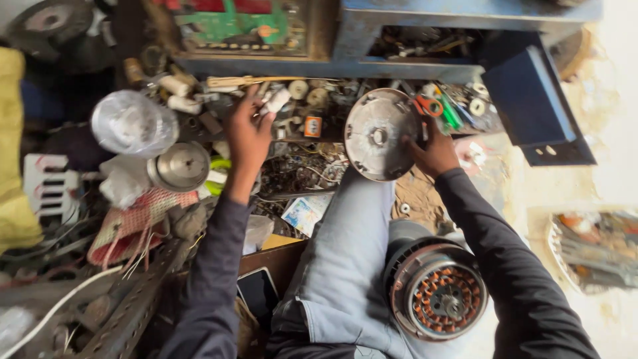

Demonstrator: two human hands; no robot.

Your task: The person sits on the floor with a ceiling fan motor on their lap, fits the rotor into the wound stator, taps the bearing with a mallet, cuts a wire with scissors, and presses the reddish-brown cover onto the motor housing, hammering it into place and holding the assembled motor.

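Amid dense clutter, right hand [435, 151] gripping round metal cover's [377, 135] edge, left hand [249, 129] open.

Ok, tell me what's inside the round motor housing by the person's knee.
Inside the round motor housing a ring of copper-coloured windings surrounds a grey metal hub at the centre. What lies beneath the windings is covered, and the housing's lower right edge is hidden by the right sleeve.
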